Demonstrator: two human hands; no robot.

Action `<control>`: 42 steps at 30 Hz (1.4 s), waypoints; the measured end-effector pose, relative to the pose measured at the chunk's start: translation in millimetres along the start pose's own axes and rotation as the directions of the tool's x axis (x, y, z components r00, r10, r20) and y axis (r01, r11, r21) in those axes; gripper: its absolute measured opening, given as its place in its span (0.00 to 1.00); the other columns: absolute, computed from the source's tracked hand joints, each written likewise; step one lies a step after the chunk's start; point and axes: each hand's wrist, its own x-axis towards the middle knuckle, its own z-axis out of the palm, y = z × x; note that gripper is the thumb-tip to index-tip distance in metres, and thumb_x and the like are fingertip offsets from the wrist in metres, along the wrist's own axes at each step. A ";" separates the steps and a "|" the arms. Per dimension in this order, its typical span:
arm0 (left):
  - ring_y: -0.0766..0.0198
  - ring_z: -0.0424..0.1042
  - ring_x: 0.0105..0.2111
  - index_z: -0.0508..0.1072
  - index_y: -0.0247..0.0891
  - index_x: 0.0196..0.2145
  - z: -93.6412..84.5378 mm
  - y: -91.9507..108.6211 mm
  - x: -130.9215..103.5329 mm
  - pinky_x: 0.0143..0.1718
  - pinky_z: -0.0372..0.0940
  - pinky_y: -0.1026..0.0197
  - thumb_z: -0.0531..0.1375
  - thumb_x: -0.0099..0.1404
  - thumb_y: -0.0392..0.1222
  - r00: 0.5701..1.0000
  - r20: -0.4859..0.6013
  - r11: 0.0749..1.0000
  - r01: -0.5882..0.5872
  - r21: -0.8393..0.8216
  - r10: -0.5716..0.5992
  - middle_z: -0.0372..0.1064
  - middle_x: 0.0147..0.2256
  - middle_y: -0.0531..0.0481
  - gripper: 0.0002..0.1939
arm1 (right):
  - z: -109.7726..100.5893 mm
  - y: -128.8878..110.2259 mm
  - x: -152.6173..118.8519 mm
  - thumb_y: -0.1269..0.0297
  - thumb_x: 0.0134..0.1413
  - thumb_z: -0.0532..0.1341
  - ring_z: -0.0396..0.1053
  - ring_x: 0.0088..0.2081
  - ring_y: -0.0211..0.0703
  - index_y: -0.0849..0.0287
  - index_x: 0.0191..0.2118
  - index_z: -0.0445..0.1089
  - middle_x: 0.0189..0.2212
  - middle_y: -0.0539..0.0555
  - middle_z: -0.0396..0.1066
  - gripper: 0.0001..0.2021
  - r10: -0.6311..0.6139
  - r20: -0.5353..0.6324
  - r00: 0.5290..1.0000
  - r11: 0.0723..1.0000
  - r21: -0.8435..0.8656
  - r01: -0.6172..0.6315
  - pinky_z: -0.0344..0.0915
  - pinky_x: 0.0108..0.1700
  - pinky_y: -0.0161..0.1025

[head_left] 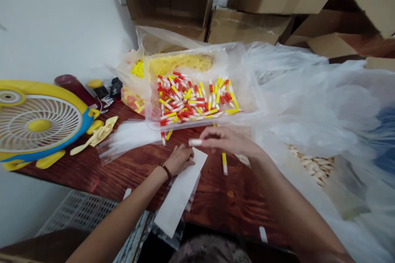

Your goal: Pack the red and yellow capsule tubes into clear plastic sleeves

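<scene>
Right hand (224,139): fingers pinched nearly closed on a white tube (195,142), held by its right end, a bit blurred; it sits just above the top end of a white strip (177,199), touching or not, can't tell. Left hand (179,160): fingers curled, resting on the strip's upper left edge; whether they pinch it or only press, can't tell. Bracelet (165,170) on left wrist. Strip lies slantwise, low end over the worktop (234,209) edge, clear film showing along its sides.

Clear tub (250,94) behind the hands, holding a jumbled pile of capped tubes (188,102), red or yellow ends on white bodies. 2 more at its front edge, 1 red-ended (163,138), 1 yellow-ended (168,135). Another yellow-ended tube (224,163) on the worktop, just below the right hand. 1 white piece (263,234) near the front edge, lower right.

Left side: yellow-blue fan (40,125), pale gloves (95,135) beside it, clear sleeves (132,136) between gloves and strip, yellow-lidded jar (96,88) behind. Right side: plastic bags (293,94), heap of small pale pieces (314,164) among them. Cartons (247,26) behind the tub.
</scene>
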 end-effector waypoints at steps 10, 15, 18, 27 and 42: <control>0.58 0.62 0.44 0.69 0.37 0.34 -1.0 9.2 -3.3 0.47 0.52 0.55 0.56 0.66 0.36 0.996 0.046 0.997 -0.073 -0.033 0.074 0.68 0.37 0.50 0.03 | 25.1 92.3 13.3 0.66 0.50 0.59 0.60 0.19 0.32 0.61 0.32 0.70 0.20 0.46 0.67 0.05 0.216 -0.168 0.962 0.975 -0.008 -0.220 0.56 0.21 0.30; 0.59 0.62 0.43 0.70 0.38 0.35 5.3 6.4 -0.4 0.45 0.51 0.55 0.55 0.67 0.38 0.996 0.038 0.996 -0.074 -0.058 0.076 0.69 0.36 0.51 0.04 | 20.0 92.5 42.4 0.70 0.45 0.60 0.62 0.19 0.32 0.62 0.28 0.73 0.18 0.46 0.67 0.05 0.242 0.279 0.929 0.970 -0.097 -0.224 0.58 0.21 0.29; 0.58 0.62 0.44 0.71 0.39 0.35 8.6 2.2 1.9 0.46 0.51 0.55 0.56 0.67 0.39 0.997 0.037 0.995 -0.065 -0.073 0.068 0.70 0.38 0.51 0.05 | 29.9 92.6 53.5 0.73 0.42 0.62 0.62 0.19 0.31 0.62 0.28 0.73 0.18 0.45 0.67 0.04 0.247 0.363 0.898 0.968 -0.144 -0.207 0.57 0.21 0.28; 0.59 0.63 0.42 0.69 0.38 0.35 12.7 1.4 -0.8 0.44 0.53 0.56 0.58 0.66 0.42 0.997 -0.041 0.994 -0.073 -0.078 0.070 0.70 0.37 0.51 0.05 | 59.0 110.3 32.0 0.70 0.45 0.64 0.69 0.29 0.35 0.61 0.32 0.74 0.31 0.49 0.71 0.06 0.133 0.009 0.991 0.989 -0.068 -0.132 0.64 0.32 0.31; 0.58 0.62 0.47 0.69 0.38 0.33 16.3 -2.3 -3.9 0.50 0.53 0.54 0.60 0.65 0.42 0.991 -0.080 0.978 -0.124 -0.170 0.112 0.69 0.41 0.48 0.06 | 63.1 106.5 -9.7 0.69 0.56 0.58 0.73 0.39 0.39 0.59 0.51 0.67 0.37 0.52 0.77 0.16 0.103 -0.238 0.966 0.995 0.007 -0.104 0.64 0.44 0.36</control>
